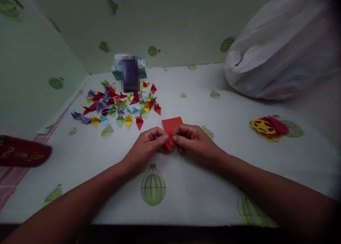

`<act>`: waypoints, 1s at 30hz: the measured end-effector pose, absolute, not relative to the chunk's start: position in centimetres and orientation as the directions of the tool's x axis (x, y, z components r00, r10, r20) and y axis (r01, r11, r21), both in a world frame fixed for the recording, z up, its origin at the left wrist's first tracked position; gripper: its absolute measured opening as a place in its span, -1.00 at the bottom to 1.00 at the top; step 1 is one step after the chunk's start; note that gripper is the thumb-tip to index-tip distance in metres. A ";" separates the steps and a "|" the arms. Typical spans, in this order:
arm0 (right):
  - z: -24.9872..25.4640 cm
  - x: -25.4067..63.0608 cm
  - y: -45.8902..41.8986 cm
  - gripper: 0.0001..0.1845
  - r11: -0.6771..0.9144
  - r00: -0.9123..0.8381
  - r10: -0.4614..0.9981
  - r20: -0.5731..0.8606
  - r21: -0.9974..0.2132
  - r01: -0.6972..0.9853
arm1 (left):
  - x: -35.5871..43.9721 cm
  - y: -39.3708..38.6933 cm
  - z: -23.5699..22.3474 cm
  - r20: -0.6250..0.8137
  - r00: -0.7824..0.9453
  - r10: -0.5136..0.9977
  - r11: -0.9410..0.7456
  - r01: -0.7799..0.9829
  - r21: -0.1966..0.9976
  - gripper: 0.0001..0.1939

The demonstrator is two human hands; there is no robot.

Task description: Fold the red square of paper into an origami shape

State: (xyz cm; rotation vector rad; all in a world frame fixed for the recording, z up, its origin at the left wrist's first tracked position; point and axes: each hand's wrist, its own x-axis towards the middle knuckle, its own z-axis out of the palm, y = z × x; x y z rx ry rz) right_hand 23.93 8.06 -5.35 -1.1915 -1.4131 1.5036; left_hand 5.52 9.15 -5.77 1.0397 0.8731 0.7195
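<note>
In the head view, my left hand (149,143) and my right hand (195,141) meet near the middle of the table. Between their fingertips is a small red folded paper (169,143), pinched from both sides. Most of its shape is hidden by my fingers. Just behind it lie square sheets of orange-red paper (172,123), with a yellow edge showing at the right. Farther back on the left, several folded paper cranes (128,121) in red, yellow, green, blue and purple are spread in a loose heap.
A tissue box (143,69) stands at the back, with a dark, pixelated rectangular object (130,77) before it. A full white plastic bag (277,55) fills the back right. A red and yellow ornament (269,127) lies on the right, a dark red item with gold lettering (25,152) on the left.
</note>
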 end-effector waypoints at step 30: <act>-6.0 24.0 7.9 -0.73 -0.170 -0.361 0.923 -0.136 -0.983 -0.065 | 5.4 9.1 -5.6 -0.174 0.366 0.914 0.200 -0.035 0.979 -0.80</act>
